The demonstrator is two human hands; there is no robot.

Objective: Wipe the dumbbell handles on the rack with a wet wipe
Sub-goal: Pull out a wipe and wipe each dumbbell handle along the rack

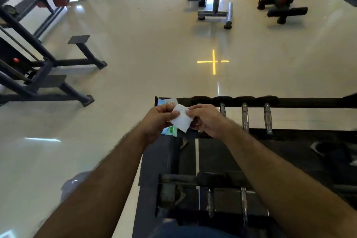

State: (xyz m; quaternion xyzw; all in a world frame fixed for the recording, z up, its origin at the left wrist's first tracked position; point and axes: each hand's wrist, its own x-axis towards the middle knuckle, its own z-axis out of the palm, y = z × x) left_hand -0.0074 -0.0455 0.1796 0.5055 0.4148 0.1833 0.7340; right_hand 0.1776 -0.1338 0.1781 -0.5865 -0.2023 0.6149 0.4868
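wet wipe (181, 120), no legible writing

The blue-and-green wet wipe packet (167, 102) at the left end of the black metal dumbbell rack (309, 100) is mostly hidden behind the left hand (158, 120) and the white folded wipe (181, 120), so its print cannot be read. The right hand (207, 120) covers most of the leftmost chrome dumbbell handle (222, 109) on the rack's top rail. The lower tier's dumbbells (243, 205) are blurred and partly covered by the forearms, and the rack's right end is cut off by the frame's edge.
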